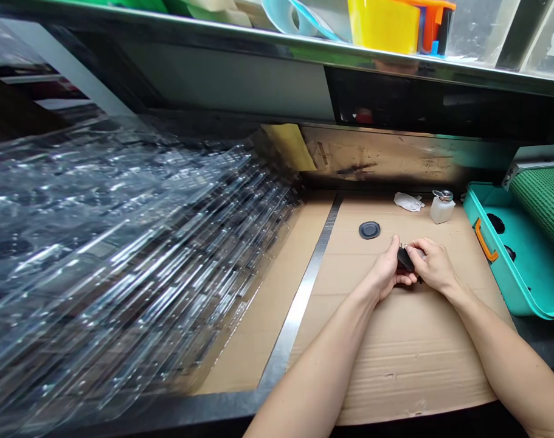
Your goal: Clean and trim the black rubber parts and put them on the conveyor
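Note:
Between my two hands, above the cardboard sheet (395, 353), is a small dark part (405, 260), partly covered by fingers. My left hand (388, 271) closes around it from the left, thumb up along its side. From the right, my right hand (432, 263) pinches the same part with thumb and fingers. Its exact kind is hidden by the fingers. A flat black oval piece (369, 230) with a raised rim lies on the cardboard, a little beyond my left hand and to its left.
Stacked clear plastic trays (158, 243) fill the left side. A white pump bottle (442, 207) and crumpled white tissue (408, 201) stand behind my hands. To the right, a teal bin (495, 261) holds black pieces beside a green conveyor belt (545, 201). A metal shelf (258, 38) overhangs the back.

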`<state>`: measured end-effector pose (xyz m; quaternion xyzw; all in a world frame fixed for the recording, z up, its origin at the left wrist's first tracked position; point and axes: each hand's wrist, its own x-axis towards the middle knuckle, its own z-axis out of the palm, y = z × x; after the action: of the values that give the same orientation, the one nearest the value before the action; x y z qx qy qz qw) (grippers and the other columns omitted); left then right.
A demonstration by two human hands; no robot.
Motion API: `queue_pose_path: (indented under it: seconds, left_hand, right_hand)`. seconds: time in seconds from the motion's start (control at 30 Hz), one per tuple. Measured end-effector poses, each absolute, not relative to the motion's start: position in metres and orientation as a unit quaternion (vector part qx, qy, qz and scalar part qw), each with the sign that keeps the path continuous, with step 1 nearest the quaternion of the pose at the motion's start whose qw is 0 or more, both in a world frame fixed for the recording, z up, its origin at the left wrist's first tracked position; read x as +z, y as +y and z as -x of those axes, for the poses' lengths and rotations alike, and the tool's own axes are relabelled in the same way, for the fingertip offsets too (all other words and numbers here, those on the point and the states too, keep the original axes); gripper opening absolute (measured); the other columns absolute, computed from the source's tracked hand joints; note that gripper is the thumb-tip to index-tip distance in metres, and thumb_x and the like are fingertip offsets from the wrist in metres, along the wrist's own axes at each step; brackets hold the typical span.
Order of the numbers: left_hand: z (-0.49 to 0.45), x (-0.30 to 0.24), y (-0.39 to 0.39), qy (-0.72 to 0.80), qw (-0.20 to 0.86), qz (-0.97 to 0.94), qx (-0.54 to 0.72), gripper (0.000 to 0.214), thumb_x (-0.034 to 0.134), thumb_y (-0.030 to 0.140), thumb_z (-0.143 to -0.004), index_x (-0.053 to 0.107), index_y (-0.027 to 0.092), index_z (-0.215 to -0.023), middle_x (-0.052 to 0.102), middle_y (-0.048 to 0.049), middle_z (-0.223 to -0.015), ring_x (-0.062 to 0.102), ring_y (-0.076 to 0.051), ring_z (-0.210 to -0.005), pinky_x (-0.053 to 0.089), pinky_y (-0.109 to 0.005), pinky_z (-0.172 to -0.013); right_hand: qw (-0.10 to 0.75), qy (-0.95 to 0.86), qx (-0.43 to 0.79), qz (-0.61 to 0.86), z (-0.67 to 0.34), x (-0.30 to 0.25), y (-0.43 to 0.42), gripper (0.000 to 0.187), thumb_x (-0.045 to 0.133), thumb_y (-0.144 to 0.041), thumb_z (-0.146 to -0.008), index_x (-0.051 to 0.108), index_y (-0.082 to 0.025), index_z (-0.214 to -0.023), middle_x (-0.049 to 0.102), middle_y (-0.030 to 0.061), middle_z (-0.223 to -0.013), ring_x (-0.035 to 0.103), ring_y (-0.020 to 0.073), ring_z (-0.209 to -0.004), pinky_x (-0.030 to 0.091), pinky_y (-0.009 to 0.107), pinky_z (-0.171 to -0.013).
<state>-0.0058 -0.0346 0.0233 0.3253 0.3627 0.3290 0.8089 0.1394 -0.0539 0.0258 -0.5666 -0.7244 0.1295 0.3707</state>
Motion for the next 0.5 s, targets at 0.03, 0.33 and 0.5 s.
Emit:
queue_pose_path:
  seconds: [0.03,0.33,0.5]
  left_hand:
    - [0.005,0.023,-0.036,0.374,0.798,-0.338,0.331,0.068,0.030,0.064,-0.099,0.065,0.010,-0.075,0.064,-0.0109,-0.055,0.061,-0.015,-0.042,0.046,-0.020,-0.037]
    - [0.001,0.023,-0.036,0.414,0.773,-0.357,0.323,0.073,0.028,0.066,-0.098,0.065,0.011,-0.068,0.063,-0.0096,-0.052,0.059,-0.014,-0.039,0.043,-0.020,-0.036]
    - [-0.001,0.019,-0.038,0.435,0.717,-0.436,0.327,0.074,0.032,0.068,-0.096,0.064,0.012,-0.062,0.065,-0.0104,-0.054,0.054,-0.012,-0.033,0.037,-0.021,-0.033]
  right_hand:
    - [0.365,-0.733,0.124,0.561,-0.139,0.024,-0.054,0.021,0.052,-0.029,-0.095,0.070,-0.019,-0.093,0.070,0.0041,-0.090,0.063,0.0158,-0.082,0.045,0.025,-0.078]
    - [0.282,-0.756,0.118,0.578,-0.147,0.026,-0.054,0.017,0.056,-0.024,-0.088,0.073,-0.020,-0.092,0.071,0.0031,-0.090,0.062,0.0141,-0.076,0.043,0.023,-0.072]
    - [0.246,-0.766,0.123,0.582,-0.152,0.035,-0.054,0.017,0.052,-0.021,-0.086,0.068,-0.020,-0.082,0.068,0.0003,-0.076,0.059,0.0131,-0.069,0.040,0.022,-0.069]
